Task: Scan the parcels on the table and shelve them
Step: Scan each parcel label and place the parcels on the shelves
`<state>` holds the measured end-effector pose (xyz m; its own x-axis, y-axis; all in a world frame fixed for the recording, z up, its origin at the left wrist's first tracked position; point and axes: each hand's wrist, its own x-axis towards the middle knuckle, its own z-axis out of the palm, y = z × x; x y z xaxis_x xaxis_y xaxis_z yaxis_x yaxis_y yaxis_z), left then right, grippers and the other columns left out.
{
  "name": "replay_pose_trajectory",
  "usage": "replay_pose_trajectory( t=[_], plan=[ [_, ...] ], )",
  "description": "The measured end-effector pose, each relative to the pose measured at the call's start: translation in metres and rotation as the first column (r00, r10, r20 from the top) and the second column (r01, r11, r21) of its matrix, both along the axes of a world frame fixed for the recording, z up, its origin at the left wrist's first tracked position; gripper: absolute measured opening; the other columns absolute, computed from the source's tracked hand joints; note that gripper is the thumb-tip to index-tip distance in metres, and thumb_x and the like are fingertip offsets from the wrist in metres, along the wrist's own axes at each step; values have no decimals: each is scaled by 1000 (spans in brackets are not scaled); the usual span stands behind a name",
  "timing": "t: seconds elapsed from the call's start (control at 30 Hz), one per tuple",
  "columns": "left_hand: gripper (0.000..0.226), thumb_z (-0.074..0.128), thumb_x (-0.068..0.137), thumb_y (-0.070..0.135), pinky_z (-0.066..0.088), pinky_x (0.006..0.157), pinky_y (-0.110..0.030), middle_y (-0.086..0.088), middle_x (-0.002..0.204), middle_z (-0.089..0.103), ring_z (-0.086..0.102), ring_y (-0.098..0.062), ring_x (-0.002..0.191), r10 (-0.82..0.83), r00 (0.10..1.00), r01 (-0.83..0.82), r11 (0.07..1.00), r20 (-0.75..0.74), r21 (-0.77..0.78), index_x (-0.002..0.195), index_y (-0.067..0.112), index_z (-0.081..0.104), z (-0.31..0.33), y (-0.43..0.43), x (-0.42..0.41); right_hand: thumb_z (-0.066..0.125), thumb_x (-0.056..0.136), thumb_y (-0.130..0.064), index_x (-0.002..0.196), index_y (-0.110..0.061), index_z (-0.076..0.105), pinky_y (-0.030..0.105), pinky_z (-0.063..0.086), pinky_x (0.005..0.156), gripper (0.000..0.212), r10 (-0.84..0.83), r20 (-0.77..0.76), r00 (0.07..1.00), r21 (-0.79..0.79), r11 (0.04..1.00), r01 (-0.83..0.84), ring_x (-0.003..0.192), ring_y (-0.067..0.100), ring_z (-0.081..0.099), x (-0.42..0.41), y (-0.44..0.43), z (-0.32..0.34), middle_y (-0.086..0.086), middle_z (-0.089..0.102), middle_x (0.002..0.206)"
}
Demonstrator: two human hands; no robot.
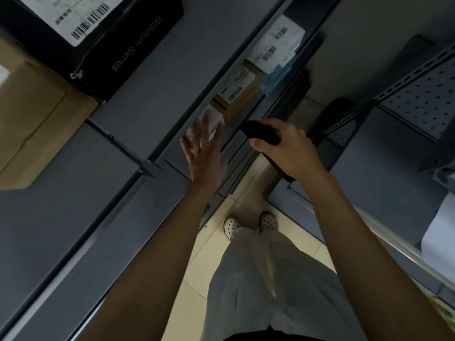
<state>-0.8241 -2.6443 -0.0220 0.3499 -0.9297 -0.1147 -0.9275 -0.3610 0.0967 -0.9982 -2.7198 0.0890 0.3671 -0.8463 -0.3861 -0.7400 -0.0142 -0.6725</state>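
I look straight down along a grey metal shelf unit (152,114). My left hand (205,153) is spread flat with straight fingers over a small white parcel (213,120) on a lower shelf level. Beside that parcel lie a brown carton with a barcode label (237,92) and a white labelled parcel (277,44) over a blue-green packet (275,76). My right hand (288,148) grips a black handheld scanner (261,134), held just right of the parcels.
On the upper shelf at the left sit a black box marked "Wisdom Series" (123,48) and a large brown carton (32,114). A second perforated grey rack (418,97) stands at the right. My feet stand on pale floor tiles (209,262) between the racks.
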Motion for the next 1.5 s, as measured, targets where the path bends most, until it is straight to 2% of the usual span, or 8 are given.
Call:
replay_pose_trajectory(
  t=[0.2, 0.33, 0.43, 0.77, 0.87, 1.07, 1.17, 1.5],
  plan=[
    [82, 61, 89, 26, -2, 117, -65, -8, 165, -7, -9, -38, 150, 6, 999, -7, 1000, -41, -26, 158, 24, 15, 14, 17, -9, 68, 87, -55, 140, -31, 54, 42, 52, 97, 60, 28, 26, 999, -11, 1000, -28, 117, 19, 59, -4, 12, 11, -2, 63, 132],
    [77, 55, 90, 23, -6, 115, -61, -5, 165, -10, -12, -34, 151, 43, 999, -43, 997, 2, -64, 157, 23, 16, 28, 42, -25, 69, 88, -50, 137, -30, 56, 43, 53, 94, 55, 112, 31, 993, -33, 993, -111, 115, 21, 61, -14, 28, 21, -1, 64, 128],
    [73, 53, 92, 24, -3, 118, -64, -5, 165, -9, -11, -34, 151, 96, 995, -96, 992, 4, -81, 156, 22, 19, 39, 69, -46, 69, 88, -49, 136, -32, 57, 43, 53, 94, 52, 186, 61, 981, -73, 981, -182, 114, 22, 61, -31, 48, 30, -1, 65, 127],
    [75, 65, 85, 24, 19, 117, -56, -7, 154, 33, 26, -35, 145, 372, 917, -330, 910, 142, -250, 153, 22, 31, 79, 222, -162, 67, 89, -48, 135, -31, 58, 42, 50, 96, 50, 468, 146, 871, -178, 879, -442, 119, 24, 58, -143, 157, 45, -1, 63, 130],
    [76, 69, 83, 27, 29, 114, -54, -9, 151, 39, 33, -35, 140, 459, 864, -393, 872, 207, -292, 151, 20, 34, 91, 284, -189, 67, 88, -51, 134, -34, 58, 44, 50, 95, 50, 559, 146, 816, -183, 826, -533, 119, 25, 58, -159, 193, 55, -3, 64, 130],
    [73, 67, 89, 35, 30, 113, -50, -8, 150, 40, 34, -32, 139, 647, 720, -572, 758, 251, -313, 152, 21, 32, 120, 399, -227, 66, 90, -50, 135, -30, 58, 40, 50, 95, 50, 726, 214, 654, -241, 688, -685, 121, 22, 58, -161, 272, 78, -3, 64, 132],
    [68, 68, 88, 35, 29, 113, -51, -9, 149, 41, 35, -31, 139, 741, 628, -662, 669, 235, -338, 148, 21, 39, 128, 462, -242, 67, 89, -49, 134, -31, 59, 37, 50, 93, 49, 799, 224, 559, -237, 601, -764, 119, 19, 59, -158, 321, 81, -6, 64, 131],
    [64, 66, 88, 44, 36, 107, -47, -6, 141, 47, 43, -31, 131, 948, 247, -854, 312, 202, -416, 144, 23, 44, 148, 708, -301, 67, 84, -51, 128, -33, 61, 45, 50, 97, 49, 967, 200, 158, -243, 206, -948, 116, 26, 60, -109, 550, 95, -3, 67, 125]
  ],
)
